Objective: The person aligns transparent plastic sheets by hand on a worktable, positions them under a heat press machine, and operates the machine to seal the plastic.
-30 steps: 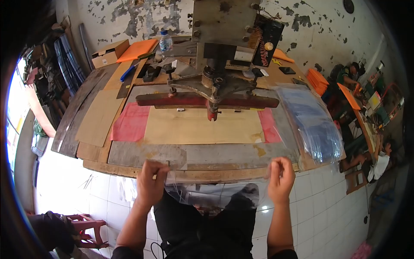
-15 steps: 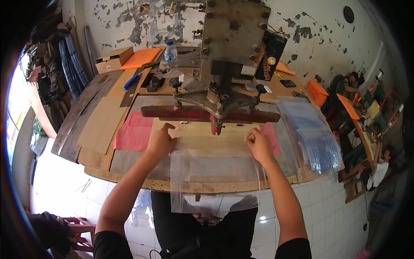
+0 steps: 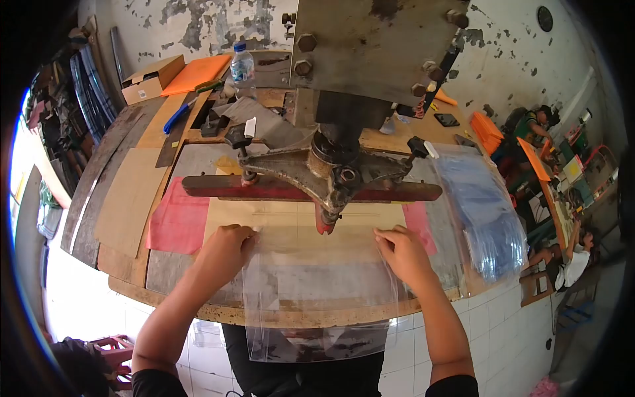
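A clear plastic sheet is stretched between my hands, its near part hanging over the table's front edge above my lap. My left hand pinches its far left corner, and my right hand pinches the far right corner. Beneath the sheet's far end lies a tan board on a pink sheet. Just beyond my hands, the red bar of a metal press hangs over the board.
Stacked clear plastic sheets lie on the right. Brown board, a blue cutter, a bottle, an open box and orange sheets are left. People sit at far right.
Both hands have moved from the front edge in over the table, carrying the plastic sheet to the tan board. The view has shifted, and the press appears larger and nearer.
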`<act>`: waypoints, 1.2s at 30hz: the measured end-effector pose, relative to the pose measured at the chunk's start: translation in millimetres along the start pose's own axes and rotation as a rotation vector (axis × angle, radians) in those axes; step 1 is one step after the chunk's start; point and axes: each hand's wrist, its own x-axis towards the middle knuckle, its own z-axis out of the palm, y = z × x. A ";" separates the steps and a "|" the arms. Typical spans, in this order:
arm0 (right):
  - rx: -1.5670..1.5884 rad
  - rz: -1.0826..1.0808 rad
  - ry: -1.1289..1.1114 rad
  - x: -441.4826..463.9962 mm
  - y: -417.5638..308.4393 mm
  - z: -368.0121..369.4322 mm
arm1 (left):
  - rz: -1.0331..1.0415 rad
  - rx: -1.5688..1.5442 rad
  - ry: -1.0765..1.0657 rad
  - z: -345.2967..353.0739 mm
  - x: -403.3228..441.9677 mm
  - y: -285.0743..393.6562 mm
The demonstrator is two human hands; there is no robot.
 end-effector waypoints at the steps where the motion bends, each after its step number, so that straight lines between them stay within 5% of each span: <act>1: 0.005 0.015 -0.051 -2.0 -0.1 -1.8 | -0.005 -0.001 -0.003 0.4 -3.4 -0.9; 15: 0.082 -0.074 0.004 20.8 27.2 2.6 | 0.047 -0.092 0.188 17.3 15.4 -5.0; 21: 0.052 -0.055 0.036 19.5 25.7 5.9 | -0.089 -0.054 0.135 14.7 18.3 -2.0; 36: 0.035 -0.039 0.041 23.1 22.5 5.2 | -0.061 -0.031 0.193 22.8 13.8 -4.9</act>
